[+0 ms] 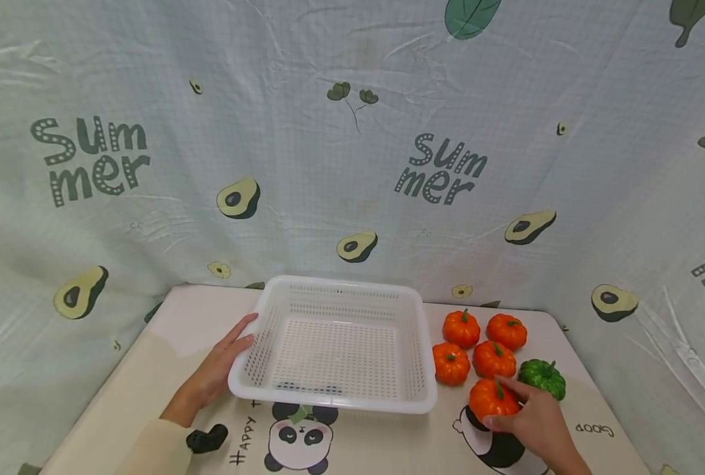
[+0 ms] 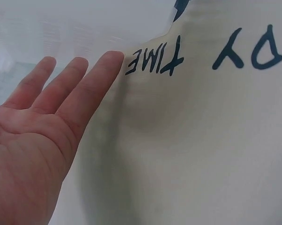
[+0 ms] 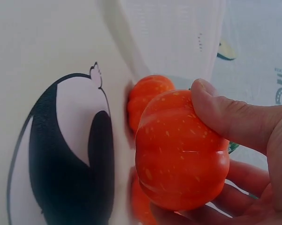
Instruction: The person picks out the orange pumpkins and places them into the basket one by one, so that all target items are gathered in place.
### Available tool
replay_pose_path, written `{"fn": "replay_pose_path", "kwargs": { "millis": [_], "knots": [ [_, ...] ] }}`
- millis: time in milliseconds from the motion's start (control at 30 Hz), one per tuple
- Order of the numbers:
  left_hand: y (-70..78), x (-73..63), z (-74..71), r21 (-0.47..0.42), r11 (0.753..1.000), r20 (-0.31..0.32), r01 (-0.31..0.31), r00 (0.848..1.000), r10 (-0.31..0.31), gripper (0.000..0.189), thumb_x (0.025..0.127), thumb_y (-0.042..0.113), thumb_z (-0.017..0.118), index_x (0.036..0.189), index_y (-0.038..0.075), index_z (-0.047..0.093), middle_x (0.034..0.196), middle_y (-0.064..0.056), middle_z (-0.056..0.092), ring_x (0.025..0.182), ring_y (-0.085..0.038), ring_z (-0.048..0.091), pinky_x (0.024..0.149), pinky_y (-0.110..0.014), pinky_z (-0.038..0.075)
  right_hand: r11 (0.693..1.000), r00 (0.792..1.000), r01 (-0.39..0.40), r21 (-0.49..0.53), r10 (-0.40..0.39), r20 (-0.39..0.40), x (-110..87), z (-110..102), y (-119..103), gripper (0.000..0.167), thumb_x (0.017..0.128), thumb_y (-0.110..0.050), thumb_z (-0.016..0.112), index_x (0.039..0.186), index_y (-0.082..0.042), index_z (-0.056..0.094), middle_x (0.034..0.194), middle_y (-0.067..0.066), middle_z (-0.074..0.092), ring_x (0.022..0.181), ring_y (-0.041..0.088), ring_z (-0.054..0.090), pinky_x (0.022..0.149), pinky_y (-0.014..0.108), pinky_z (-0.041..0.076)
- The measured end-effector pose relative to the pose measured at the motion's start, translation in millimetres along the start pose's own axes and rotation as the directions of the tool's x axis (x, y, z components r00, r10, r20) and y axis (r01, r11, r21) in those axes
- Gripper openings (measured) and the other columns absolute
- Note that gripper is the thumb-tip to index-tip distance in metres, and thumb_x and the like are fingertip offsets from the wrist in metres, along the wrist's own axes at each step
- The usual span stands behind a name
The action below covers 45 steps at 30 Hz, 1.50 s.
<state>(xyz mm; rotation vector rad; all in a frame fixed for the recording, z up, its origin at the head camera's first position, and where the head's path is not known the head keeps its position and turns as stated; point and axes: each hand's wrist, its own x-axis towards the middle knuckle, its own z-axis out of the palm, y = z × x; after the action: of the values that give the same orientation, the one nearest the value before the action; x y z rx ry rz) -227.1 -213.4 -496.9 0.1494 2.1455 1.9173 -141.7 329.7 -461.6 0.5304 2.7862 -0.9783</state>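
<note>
Against the basket (image 1: 340, 401), left hand (image 1: 217, 369) rests outstretched; right hand (image 1: 537, 421) pinches pumpkin (image 1: 487, 400).

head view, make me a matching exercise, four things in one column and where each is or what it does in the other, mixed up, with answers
Things:
1. white plastic basket
2. green pumpkin
3. left hand
4. right hand

Places and states:
A. at the basket's left side
B. gripping an orange pumpkin
C. farthest right of the pumpkins
D. between the two hands

Pairs: 1-D, 2-C, 3-A, 4-B
</note>
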Motion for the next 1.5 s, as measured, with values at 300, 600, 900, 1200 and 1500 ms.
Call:
{"fn": "replay_pose_path", "kwargs": {
  "millis": [300, 600, 900, 1200, 1500],
  "knots": [
    [1.0, 0.3, 0.0, -0.008, 1.000, -0.008, 0.008, 1.000, -0.008, 0.064, 0.111, 0.043, 0.043, 0.168, 0.032, 0.016, 0.176, -0.013, 0.017, 0.151, -0.048, 0.036, 0.109, -0.055, 0.052, 1.000, 1.000, 0.022, -0.008, -0.022, -0.015, -2.1, -6, -15, 0.092, 0.068, -0.028, 0.099, 0.146, -0.002, 0.058, 0.149, 0.034, 0.052, 0.130, 0.053, 0.049, 0.110, 0.069, 0.040],
    [0.9, 0.8, 0.0, -0.008, 1.000, -0.013, 0.004, 1.000, -0.004, 0.064, 0.110, 0.044, 0.045, 0.167, 0.034, 0.018, 0.176, -0.011, 0.016, 0.152, -0.048, 0.036, 0.110, -0.056, 0.051, 0.998, 0.997, 0.070, -0.003, -0.071, -0.010, -3.0, -10, -26, 0.093, 0.066, -0.030, 0.099, 0.146, -0.004, 0.059, 0.147, 0.034, 0.054, 0.124, 0.047, 0.055, 0.106, 0.066, 0.048],
    [0.2, 1.9, 2.1, 0.010, 1.000, -0.013, 0.006, 1.000, -0.006, 0.062, 0.112, 0.041, 0.040, 0.168, 0.030, 0.016, 0.176, -0.014, 0.017, 0.152, -0.047, 0.035, 0.112, -0.052, 0.049, 0.992, 0.993, 0.121, -0.031, -0.121, -0.013, -7.2, -15, -36, 0.094, 0.064, -0.035, 0.100, 0.144, -0.004, 0.061, 0.143, 0.034, 0.058, 0.126, 0.048, 0.056, 0.107, 0.067, 0.046],
    [0.4, 0.4, 3.1, 0.002, 1.000, -0.015, 0.018, 1.000, -0.018, 0.063, 0.112, 0.042, 0.041, 0.168, 0.030, 0.016, 0.176, -0.013, 0.015, 0.153, -0.047, 0.034, 0.114, -0.056, 0.047, 0.986, 0.987, 0.160, -0.041, -0.161, -0.011, -8.6, -15, -47, 0.095, 0.062, -0.042, 0.099, 0.143, -0.007, 0.063, 0.142, 0.030, 0.061, 0.125, 0.044, 0.057, 0.106, 0.066, 0.047],
    [-1.1, 0.4, 1.6, -0.008, 1.000, -0.016, 0.004, 1.000, -0.004, 0.063, 0.111, 0.044, 0.043, 0.167, 0.033, 0.018, 0.176, -0.011, 0.017, 0.153, -0.048, 0.035, 0.112, -0.056, 0.048, 0.975, 0.976, 0.219, -0.046, -0.219, -0.012, -9.1, -15, -60, 0.089, 0.065, -0.038, 0.099, 0.141, -0.007, 0.065, 0.133, 0.026, 0.069, 0.114, 0.035, 0.063, 0.100, 0.059, 0.055]
  ]
}}
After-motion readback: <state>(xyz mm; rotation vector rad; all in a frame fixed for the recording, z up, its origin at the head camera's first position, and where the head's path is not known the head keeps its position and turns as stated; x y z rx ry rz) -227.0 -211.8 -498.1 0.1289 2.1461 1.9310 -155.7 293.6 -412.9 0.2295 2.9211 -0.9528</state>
